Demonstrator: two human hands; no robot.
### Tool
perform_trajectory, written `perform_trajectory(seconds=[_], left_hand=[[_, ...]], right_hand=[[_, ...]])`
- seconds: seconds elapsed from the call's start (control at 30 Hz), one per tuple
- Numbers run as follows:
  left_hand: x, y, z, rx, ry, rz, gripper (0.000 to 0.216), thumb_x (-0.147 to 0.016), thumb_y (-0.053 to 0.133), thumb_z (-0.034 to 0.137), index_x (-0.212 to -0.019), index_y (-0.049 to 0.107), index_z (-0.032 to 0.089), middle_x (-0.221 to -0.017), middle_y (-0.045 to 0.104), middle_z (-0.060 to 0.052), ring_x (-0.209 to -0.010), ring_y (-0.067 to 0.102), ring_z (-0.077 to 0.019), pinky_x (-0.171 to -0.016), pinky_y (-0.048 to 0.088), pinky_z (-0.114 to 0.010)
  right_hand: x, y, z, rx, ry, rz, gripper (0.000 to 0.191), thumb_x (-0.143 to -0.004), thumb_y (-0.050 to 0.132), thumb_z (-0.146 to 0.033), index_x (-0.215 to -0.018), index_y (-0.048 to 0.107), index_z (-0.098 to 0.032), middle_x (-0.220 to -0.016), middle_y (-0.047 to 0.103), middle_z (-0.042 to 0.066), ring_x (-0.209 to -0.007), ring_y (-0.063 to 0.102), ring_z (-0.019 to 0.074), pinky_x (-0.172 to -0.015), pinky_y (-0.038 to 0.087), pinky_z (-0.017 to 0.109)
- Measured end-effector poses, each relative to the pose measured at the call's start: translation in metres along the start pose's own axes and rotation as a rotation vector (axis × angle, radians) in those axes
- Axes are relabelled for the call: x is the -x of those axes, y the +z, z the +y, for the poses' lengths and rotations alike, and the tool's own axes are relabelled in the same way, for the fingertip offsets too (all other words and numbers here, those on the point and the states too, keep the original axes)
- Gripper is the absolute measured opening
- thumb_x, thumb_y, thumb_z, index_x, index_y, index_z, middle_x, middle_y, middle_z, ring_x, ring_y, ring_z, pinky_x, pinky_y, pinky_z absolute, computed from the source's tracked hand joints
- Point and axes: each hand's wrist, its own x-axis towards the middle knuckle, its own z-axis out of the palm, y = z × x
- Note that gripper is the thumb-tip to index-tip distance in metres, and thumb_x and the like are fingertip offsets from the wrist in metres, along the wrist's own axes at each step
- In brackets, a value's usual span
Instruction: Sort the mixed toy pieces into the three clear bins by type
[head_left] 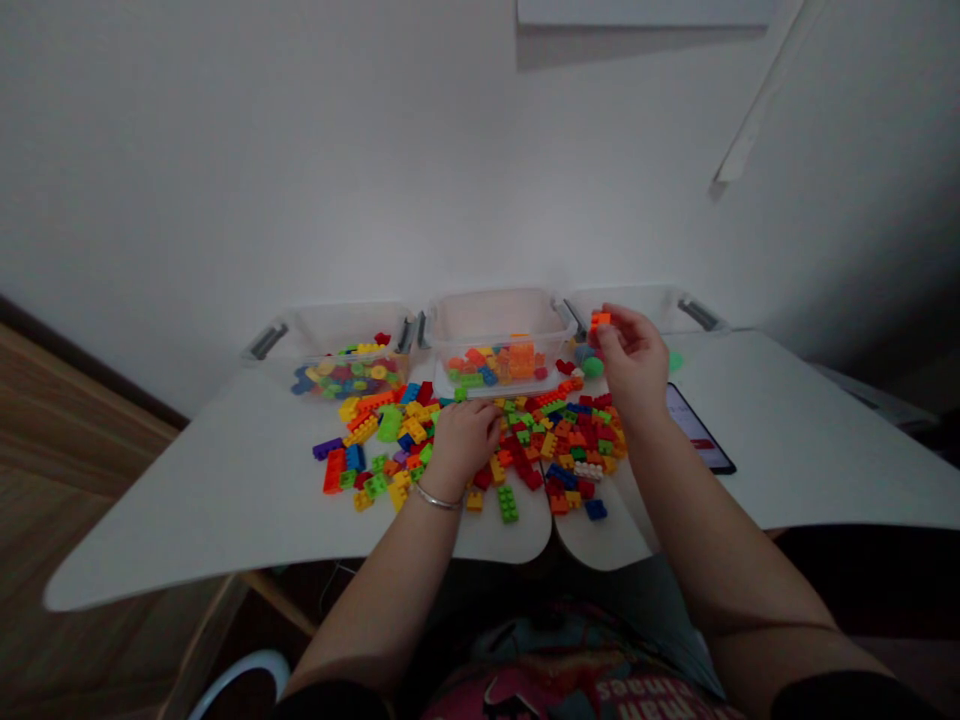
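Between the thumb and fingers of my right hand (636,362) is a small orange toy brick (600,322), raised in front of the right clear plastic box (637,298). My left hand (466,436) rests palm down over a wide pile of loose toy bricks (551,440) in red, yellow, green, blue and orange. Its fingers curl down into the pile, and what the fingertips touch is hidden. Behind that hand stands the middle clear box (502,310), partly filled with bricks.
A left clear box (337,325) with grey latches holds more bricks by the wall. A phone (701,430) with its screen lit lies beside my right forearm. The white table (225,500) has a gap at its front edge. Papers (874,395) lie at the right.
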Motion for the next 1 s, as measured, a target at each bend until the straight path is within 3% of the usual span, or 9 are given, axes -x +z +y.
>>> perform_trajectory(seconds=[0.27, 0.37, 0.47, 0.73, 1.0], left_hand=[[0.001, 0.003, -0.002, 0.023, 0.006, 0.009, 0.022, -0.090, 0.052, 0.024, -0.099, 0.073, 0.022, -0.102, 0.073, -0.005, -0.090, 0.067, -0.0215, -0.080, 0.049, -0.035], [0.001, 0.002, -0.001, 0.004, 0.005, 0.007, 0.022, -0.090, 0.053, 0.025, -0.099, 0.073, 0.022, -0.102, 0.073, -0.005, -0.091, 0.067, -0.0224, -0.079, 0.049, -0.036], [0.000, 0.001, -0.001, -0.016, 0.006, 0.004, 0.022, -0.091, 0.052, 0.025, -0.099, 0.073, 0.022, -0.102, 0.073, -0.005, -0.091, 0.067, -0.0231, -0.077, 0.048, -0.036], [0.000, 0.001, -0.001, -0.008, 0.005, -0.012, 0.025, -0.092, 0.050, 0.026, -0.099, 0.073, 0.021, -0.101, 0.073, -0.006, -0.091, 0.067, -0.0230, -0.079, 0.049, -0.036], [-0.001, 0.000, -0.001, -0.013, 0.018, -0.014, 0.024, -0.091, 0.051, 0.025, -0.098, 0.073, 0.021, -0.097, 0.073, -0.006, -0.089, 0.067, -0.0221, -0.078, 0.049, -0.035]], right_hand=[[-0.059, 0.064, -0.004, -0.098, -0.064, -0.013, 0.034, -0.088, 0.059, -0.045, -0.118, 0.054, -0.030, -0.114, 0.063, 0.003, -0.089, 0.068, 0.0122, -0.078, 0.059, 0.030], [-0.062, 0.090, -0.005, -0.049, -0.034, -0.072, 0.034, -0.089, 0.057, -0.042, -0.119, 0.053, -0.026, -0.116, 0.064, 0.005, -0.094, 0.067, 0.0140, -0.081, 0.058, 0.031], [-0.052, 0.107, -0.011, 0.092, 0.029, -0.213, 0.033, -0.086, 0.060, -0.036, -0.115, 0.057, -0.022, -0.110, 0.068, 0.006, -0.095, 0.067, 0.0153, -0.086, 0.056, 0.032], [-0.027, 0.114, -0.032, 0.664, 0.078, -0.587, 0.037, -0.086, 0.060, -0.037, -0.119, 0.061, -0.021, -0.101, 0.074, 0.007, -0.094, 0.068, 0.0239, -0.084, 0.053, 0.039], [-0.027, 0.113, -0.035, 0.696, 0.074, -0.630, 0.038, -0.089, 0.055, -0.035, -0.124, 0.058, -0.021, -0.101, 0.074, 0.007, -0.096, 0.068, 0.0233, -0.084, 0.051, 0.036]])
